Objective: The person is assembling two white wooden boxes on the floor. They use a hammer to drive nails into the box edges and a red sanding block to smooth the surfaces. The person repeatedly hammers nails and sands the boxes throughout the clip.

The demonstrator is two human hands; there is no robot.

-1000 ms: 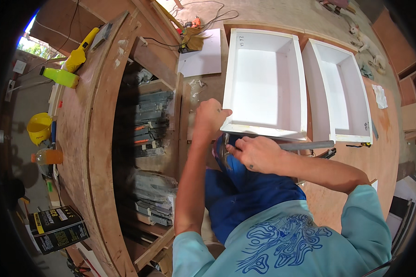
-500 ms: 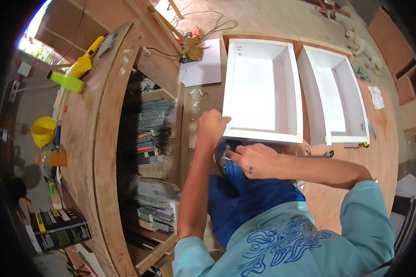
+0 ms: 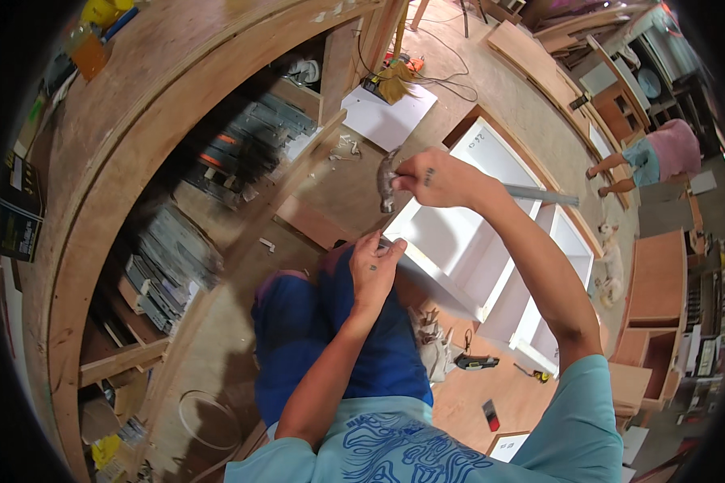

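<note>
A hammer (image 3: 387, 183) is in my right hand (image 3: 439, 179), gripped close to its metal head, with the grey handle running out to the right behind my wrist. It is raised above the near left corner of a white drawer box (image 3: 469, 305). At that corner my left hand (image 3: 374, 270) is closed, thumb and fingers drawn together against the rim. Whatever may be between those fingertips is too small to make out. A second white drawer box (image 3: 532, 354) lies beside the first, on its right.
A wooden bench (image 3: 129, 97) with shelves of metal drawer slides (image 3: 157, 286) stands at left. A utility knife (image 3: 477, 362), tape measure (image 3: 540, 376) and cloth (image 3: 435, 354) lie near my knees. Farther off are a broom (image 3: 396, 80), a dog (image 3: 611, 262) and a person (image 3: 660, 157).
My view has swung right. The right hand has lifted the hammer from low by my lap to above the box corner. My left hand stays at that corner, its fingers now turned differently.
</note>
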